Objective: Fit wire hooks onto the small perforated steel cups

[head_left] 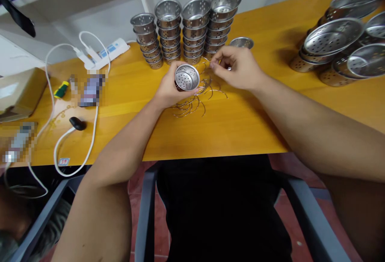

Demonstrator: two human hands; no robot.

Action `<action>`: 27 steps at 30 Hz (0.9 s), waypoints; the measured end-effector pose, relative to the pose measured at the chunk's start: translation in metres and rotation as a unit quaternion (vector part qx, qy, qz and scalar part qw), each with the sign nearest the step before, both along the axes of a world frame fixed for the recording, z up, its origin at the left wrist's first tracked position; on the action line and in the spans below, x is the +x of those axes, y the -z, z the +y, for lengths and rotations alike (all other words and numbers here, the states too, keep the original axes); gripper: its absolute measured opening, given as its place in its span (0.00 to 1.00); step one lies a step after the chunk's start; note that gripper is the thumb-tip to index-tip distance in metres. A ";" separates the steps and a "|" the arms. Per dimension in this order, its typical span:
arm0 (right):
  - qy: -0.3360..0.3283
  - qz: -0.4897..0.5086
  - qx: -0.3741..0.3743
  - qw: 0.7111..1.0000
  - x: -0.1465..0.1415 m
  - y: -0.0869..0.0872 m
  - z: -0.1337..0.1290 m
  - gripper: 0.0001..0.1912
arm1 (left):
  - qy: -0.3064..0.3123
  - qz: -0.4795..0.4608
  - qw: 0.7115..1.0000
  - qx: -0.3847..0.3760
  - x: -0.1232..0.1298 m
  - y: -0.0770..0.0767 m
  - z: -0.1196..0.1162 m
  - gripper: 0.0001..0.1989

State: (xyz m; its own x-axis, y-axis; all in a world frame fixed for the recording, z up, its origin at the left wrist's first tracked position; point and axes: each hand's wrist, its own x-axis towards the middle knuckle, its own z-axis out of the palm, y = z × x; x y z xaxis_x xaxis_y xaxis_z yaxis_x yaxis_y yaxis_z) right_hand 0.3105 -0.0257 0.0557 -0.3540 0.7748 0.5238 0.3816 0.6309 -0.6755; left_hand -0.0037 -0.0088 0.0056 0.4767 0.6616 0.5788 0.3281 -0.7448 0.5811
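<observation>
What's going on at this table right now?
A person's left hand holds a small perforated metal cup, its open mouth turned up toward the camera. The right hand is raised beside it with thumb and finger close together; whether they grip a wire is too small to tell. Thin curved wires lie loose under and around the cup. Four stacks of similar cups stand behind, with more at the right.

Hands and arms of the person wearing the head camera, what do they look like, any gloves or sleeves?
The left hand and right hand are both without gloves. The left forearm and right forearm are uncovered, with no sleeve, watch or bracelet visible. Black clothing shows between the arms.
</observation>
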 end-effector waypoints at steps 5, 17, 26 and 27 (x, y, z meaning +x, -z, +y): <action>0.004 0.008 -0.009 1.000 0.001 0.000 -0.001 0.15 | 0.003 -0.025 1.000 0.019 -0.002 0.002 0.008 0.52; 0.003 0.026 0.009 1.000 -0.002 0.003 0.002 0.21 | 0.028 -0.083 0.996 -0.008 -0.005 0.006 0.014 0.55; 0.009 0.055 0.002 0.998 -0.004 0.005 0.002 0.24 | 0.028 -0.087 0.996 0.000 -0.006 0.014 0.021 0.56; 0.008 0.053 0.004 0.999 -0.003 0.005 0.002 0.25 | 0.033 -0.092 0.995 0.007 -0.006 0.016 0.022 0.56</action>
